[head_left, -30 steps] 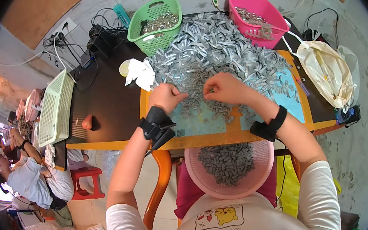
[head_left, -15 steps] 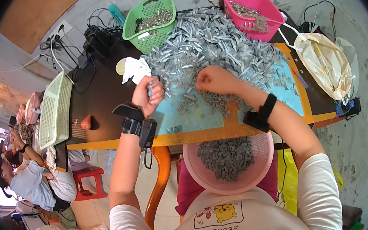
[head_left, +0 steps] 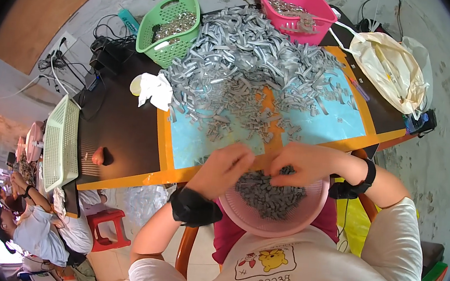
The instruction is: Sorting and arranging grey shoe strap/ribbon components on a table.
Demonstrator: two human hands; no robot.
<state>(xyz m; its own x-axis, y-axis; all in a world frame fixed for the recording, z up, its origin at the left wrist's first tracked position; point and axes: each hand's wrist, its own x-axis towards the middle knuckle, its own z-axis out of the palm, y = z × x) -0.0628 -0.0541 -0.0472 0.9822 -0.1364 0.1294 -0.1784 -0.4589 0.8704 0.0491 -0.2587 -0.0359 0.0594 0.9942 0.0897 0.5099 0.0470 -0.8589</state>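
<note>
Left hand: your left hand pinches a small grey piece over the pink bowl.
Right hand: your right hand pinches grey pieces there too.
Table: grey strips heaped on the table.

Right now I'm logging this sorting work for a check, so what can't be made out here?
Head view only:
- What the left hand and right hand pinch: fingers cover it.
- Pink bowl near rim: hidden by hands and shirt.
- Grey pieces: too small to tell their shape.
- Green basket contents: blurred.
</note>
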